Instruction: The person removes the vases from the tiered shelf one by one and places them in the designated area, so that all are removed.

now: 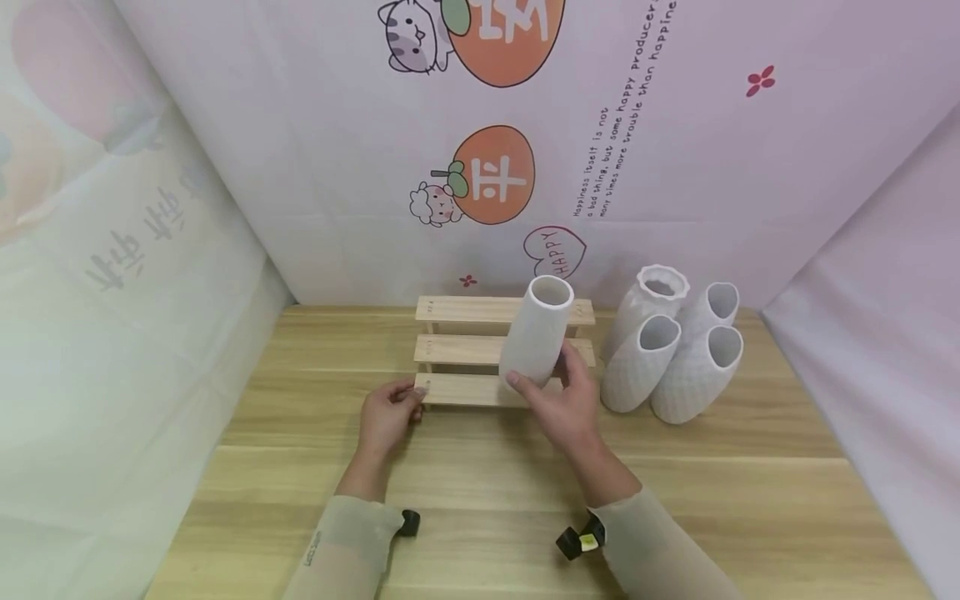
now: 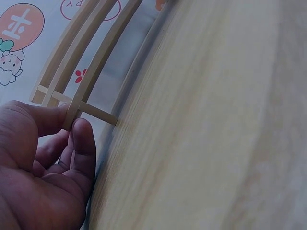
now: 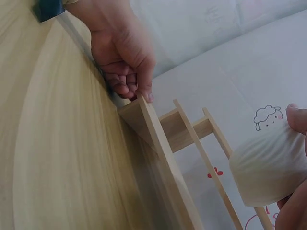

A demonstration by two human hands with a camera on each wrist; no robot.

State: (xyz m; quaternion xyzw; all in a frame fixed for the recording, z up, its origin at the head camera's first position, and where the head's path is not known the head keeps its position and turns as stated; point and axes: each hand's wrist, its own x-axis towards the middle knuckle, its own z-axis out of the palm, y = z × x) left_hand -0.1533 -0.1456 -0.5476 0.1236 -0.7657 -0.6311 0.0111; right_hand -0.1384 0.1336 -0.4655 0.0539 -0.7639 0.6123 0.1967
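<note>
A white ribbed vase (image 1: 534,337) with a round mouth is held upright in my right hand (image 1: 566,404), thumb on its near side and fingers behind. It overlaps the small three-tier wooden stand (image 1: 465,389) in the head view; the right wrist view shows the vase's base (image 3: 261,184) beside the slats. My left hand (image 1: 388,417) pinches the left end of the stand's front slat (image 2: 76,103) between thumb and fingers. In the right wrist view the left hand (image 3: 124,60) appears at that slat's end.
Several white vases stand close together on the right of the wooden table (image 1: 480,533): one with a ruffled rim (image 1: 637,312), others with slanted mouths, such as the front vase (image 1: 693,379). A printed cloth (image 1: 337,167) hangs behind the stand, with more cloth at both sides.
</note>
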